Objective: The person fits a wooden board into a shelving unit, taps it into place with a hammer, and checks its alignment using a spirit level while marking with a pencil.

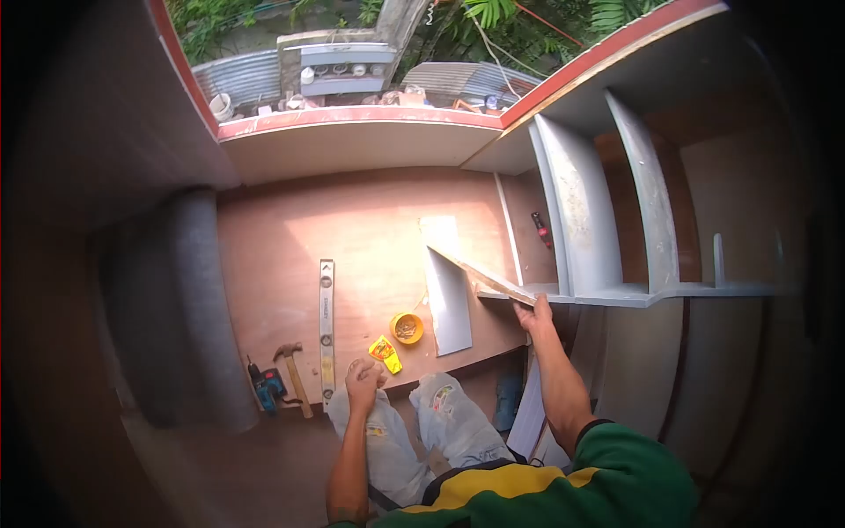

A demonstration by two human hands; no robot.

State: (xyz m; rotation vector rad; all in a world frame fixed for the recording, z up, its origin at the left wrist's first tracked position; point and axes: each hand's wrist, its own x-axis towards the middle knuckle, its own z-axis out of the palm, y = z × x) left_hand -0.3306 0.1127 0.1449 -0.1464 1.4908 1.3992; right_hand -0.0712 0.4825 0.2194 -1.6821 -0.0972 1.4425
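Narrow pale-brown wooden strip [486, 275], right hand [533, 314] clamped on its near end, could tip if that hold slackens; left hand [363, 378], can't tell whether it's gripping

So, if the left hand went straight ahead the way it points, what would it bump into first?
Probably the yellow packet, just ahead of the left hand and a bit to its right. Depth is hard to judge here, so the hand might pass over it or just beside it.
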